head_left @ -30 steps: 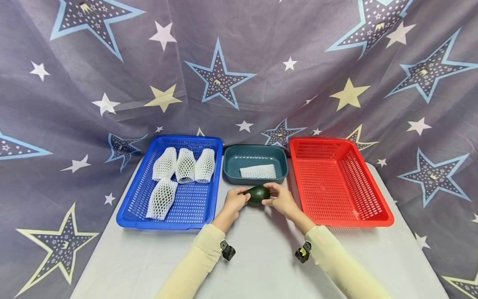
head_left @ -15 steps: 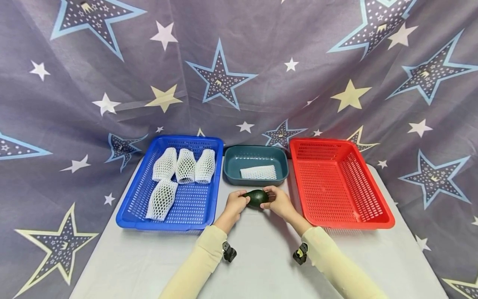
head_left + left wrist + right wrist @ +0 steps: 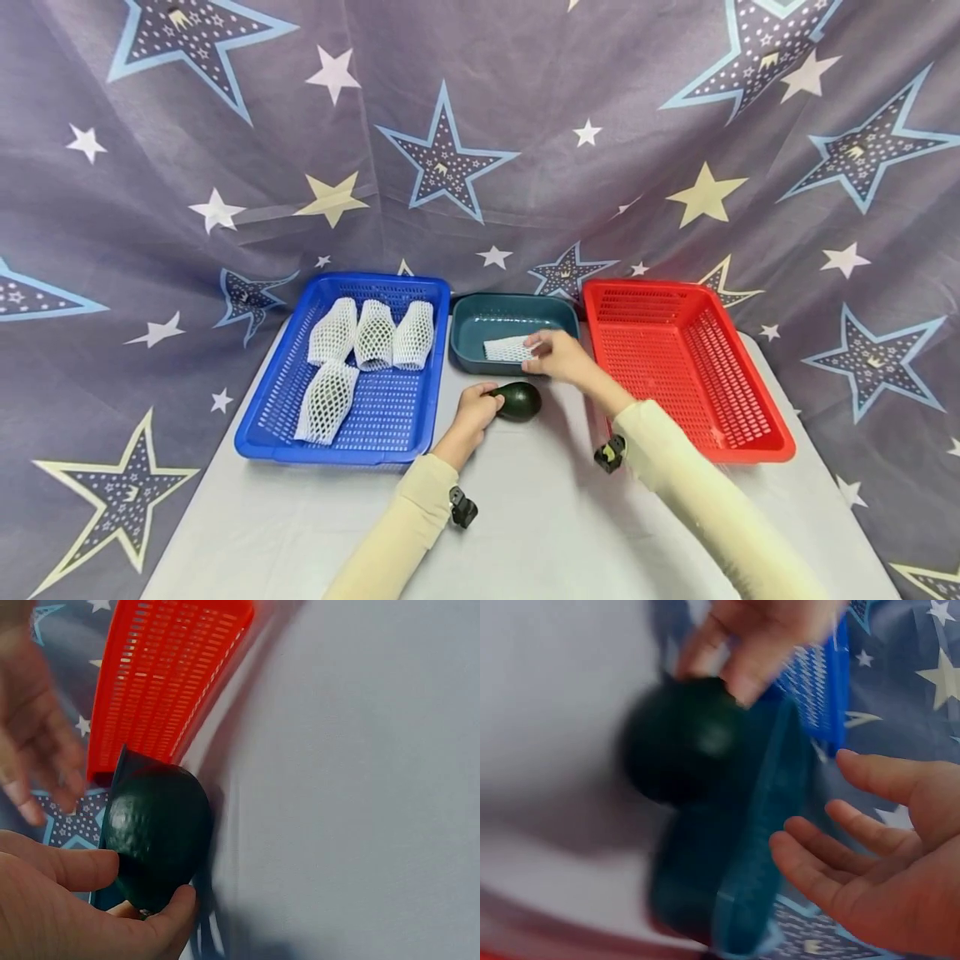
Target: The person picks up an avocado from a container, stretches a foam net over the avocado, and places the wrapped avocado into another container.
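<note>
A dark green avocado (image 3: 520, 402) is held at its narrow end by my left hand (image 3: 476, 413), in front of the teal bin. In the left wrist view, thumb and fingers pinch the stem end of the avocado (image 3: 159, 832). My right hand (image 3: 561, 358) hovers at the front rim of the teal bin (image 3: 467, 363), its fingertips over the right end of a white foam net sleeve (image 3: 506, 349) lying inside. The right wrist view shows that hand (image 3: 885, 862) with fingers spread and nothing between them.
On the left, a blue basket (image 3: 382, 421) holds several fruits in white foam nets (image 3: 327, 400). A red basket (image 3: 660, 367) stands on the right. A star-patterned curtain (image 3: 480, 125) hangs behind the white table (image 3: 517, 517).
My right hand has let go of the avocado and moved up and away to the teal bin. The left hand keeps its grip on the avocado, nearly still.
</note>
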{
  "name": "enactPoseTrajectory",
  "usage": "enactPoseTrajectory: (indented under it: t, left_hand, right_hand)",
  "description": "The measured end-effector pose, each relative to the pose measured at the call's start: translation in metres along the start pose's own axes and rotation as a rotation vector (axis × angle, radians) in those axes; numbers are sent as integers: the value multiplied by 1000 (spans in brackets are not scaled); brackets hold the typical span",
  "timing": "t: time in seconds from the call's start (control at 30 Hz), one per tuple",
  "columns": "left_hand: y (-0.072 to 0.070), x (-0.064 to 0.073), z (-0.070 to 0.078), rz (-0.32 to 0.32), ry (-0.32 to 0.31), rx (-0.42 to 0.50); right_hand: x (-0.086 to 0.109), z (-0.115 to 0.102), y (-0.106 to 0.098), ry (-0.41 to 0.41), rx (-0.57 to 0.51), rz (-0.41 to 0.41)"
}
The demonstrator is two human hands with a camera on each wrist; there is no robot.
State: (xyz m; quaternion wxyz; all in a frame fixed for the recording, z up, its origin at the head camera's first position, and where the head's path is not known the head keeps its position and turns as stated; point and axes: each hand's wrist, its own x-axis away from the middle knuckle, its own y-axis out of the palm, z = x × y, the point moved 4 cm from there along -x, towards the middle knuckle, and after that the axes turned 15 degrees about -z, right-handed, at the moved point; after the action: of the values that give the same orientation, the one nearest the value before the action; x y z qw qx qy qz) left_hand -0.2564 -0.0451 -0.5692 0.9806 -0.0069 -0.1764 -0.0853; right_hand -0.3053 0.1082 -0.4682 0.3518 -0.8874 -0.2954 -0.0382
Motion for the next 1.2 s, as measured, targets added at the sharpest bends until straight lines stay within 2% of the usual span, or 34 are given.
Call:
enactPoseTrajectory:
  t: [0.1,0.2,0.3,0.4,0.57,0.87,0.97,1.2]
  left_hand:
    - [-1,-2,-3,-8,-5,19]
    - [-2,-6,-6,-8,8,0]
    - [-1,-7,-7,-11,5,-14]
    - [2,-3,-5,-18,5,5]
    - [6,3,1,-16,-3,21]
    - [6,1,-1,-16,-8,19]
    - [4,1,-1,-16,-8,18]
    - [1,1,0,-11,-2,19]
  right_hand:
    - [-14,-14,-21,8,117,-27]
    - [-28,-20,-33,25,251,-87]
    - [-41,-18,-38,40,382,-155]
    - [-51,-10,-39,74,455,-214]
    - [-62,10,-33,135,449,-259]
    - [-71,40,-15,239,432,-265]
    - [-73,44,-12,234,446,-259]
    - [-79,44,-7,161,518,-219]
